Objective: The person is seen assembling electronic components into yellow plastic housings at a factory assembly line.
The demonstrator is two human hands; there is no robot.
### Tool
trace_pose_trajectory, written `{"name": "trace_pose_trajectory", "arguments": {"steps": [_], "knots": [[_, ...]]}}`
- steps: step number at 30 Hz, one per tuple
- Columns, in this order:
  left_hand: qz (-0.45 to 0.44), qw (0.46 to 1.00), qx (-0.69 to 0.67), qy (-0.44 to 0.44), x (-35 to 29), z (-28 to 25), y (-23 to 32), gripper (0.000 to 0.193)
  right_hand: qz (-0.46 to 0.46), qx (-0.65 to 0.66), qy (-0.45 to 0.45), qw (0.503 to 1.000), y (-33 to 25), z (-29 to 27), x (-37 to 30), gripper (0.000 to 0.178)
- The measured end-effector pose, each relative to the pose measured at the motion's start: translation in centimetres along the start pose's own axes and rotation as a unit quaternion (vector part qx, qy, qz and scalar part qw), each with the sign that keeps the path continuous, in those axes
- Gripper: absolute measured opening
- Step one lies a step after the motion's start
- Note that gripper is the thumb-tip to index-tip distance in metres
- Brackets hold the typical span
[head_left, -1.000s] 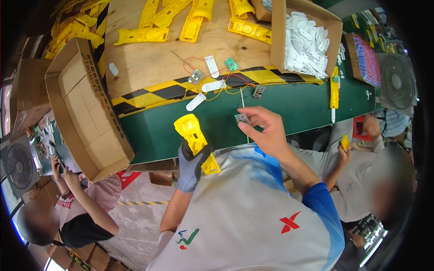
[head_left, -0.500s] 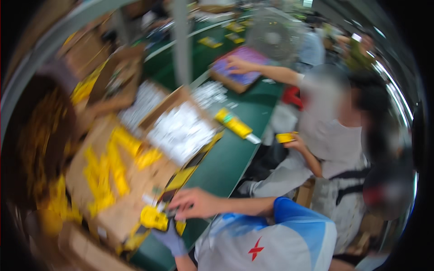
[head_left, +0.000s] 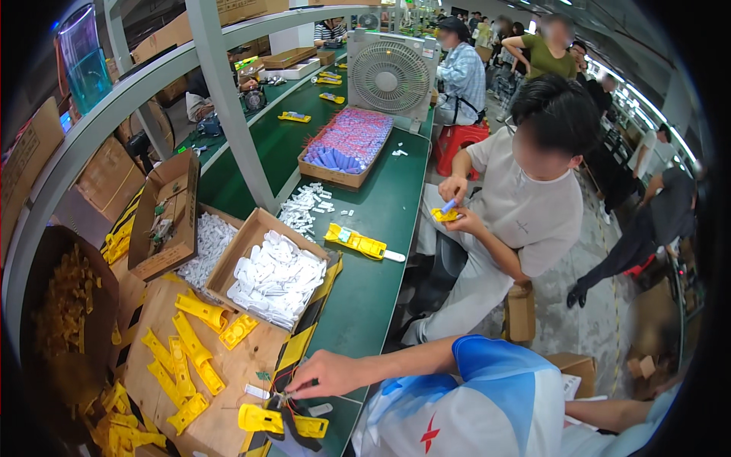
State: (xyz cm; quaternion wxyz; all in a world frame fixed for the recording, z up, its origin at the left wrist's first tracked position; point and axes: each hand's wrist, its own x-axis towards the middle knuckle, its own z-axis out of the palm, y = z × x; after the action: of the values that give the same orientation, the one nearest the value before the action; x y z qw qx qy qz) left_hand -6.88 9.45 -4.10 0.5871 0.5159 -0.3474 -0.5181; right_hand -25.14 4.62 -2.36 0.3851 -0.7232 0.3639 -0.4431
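Observation:
My left hand (head_left: pixel 292 436), in a dark-palmed grey glove, grips a yellow plastic casing (head_left: pixel 263 418) low in the view, over the edge of the workbench. The glove hides part of the casing. My right hand (head_left: pixel 329 375) is bare, its thumb and fingertips pinched at thin red and green wires (head_left: pixel 283 373) just above the casing. Whatever small part sits between those fingertips is too small to make out. A white strip (head_left: pixel 257 391) lies beside the casing. More yellow casings (head_left: pixel 199 358) lie on the wooden board to the left.
A cardboard box of white plastic pieces (head_left: pixel 215 283) stands beyond my hands. On the green bench (head_left: pixel 358 297) lie a yellow casing (head_left: pixel 355 241) and a tray of blue cylinders (head_left: pixel 335 180), with a fan (head_left: pixel 390 76) behind. A seated co-worker (head_left: pixel 525 198) holds a blue cylinder and yellow casing.
The blurred view has steadied. My right fingers have closed into a pinch at the wires. The co-worker's hand has come back from the tray, bringing a blue cylinder to a yellow casing.

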Motion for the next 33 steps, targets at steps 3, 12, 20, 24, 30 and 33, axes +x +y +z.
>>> {"name": "trace_pose_trajectory", "arguments": {"steps": [3, 12, 20, 24, 30, 33], "knots": [[0.044, 0.996, -0.021, 0.078, 1.6, -2.0, 0.4, 0.041, 0.21, 0.252, -0.013, 0.945, 0.2, -0.2, 0.6, 0.019], [0.002, 0.999, 0.025, -0.029, 3.5, -1.6, 0.4, 0.046, 0.227, 0.21, -0.124, 0.943, -1.4, -0.3, 3.4, 0.02], [0.049, 0.998, 0.02, -0.019, 4.0, 1.2, 1.9, 0.052, 0.198, 0.172, -0.07, 0.962, -1.8, -3.1, 4.8, 0.022], [0.207, 0.961, 0.183, -0.012, 5.5, 2.3, 1.2, 0.052, 0.227, 0.171, -0.026, 0.958, -1.9, -4.0, 5.7, 0.013], [-0.07, 0.986, -0.032, -0.147, 10.0, 4.9, 2.3, 0.035, 0.22, 0.133, 0.079, 0.963, 0.7, -5.7, 6.0, 0.013], [-0.153, 0.975, -0.066, -0.145, 11.4, 4.4, 0.9, 0.05, 0.226, 0.188, -0.007, 0.956, -0.4, -6.1, 6.0, 0.012]]}}
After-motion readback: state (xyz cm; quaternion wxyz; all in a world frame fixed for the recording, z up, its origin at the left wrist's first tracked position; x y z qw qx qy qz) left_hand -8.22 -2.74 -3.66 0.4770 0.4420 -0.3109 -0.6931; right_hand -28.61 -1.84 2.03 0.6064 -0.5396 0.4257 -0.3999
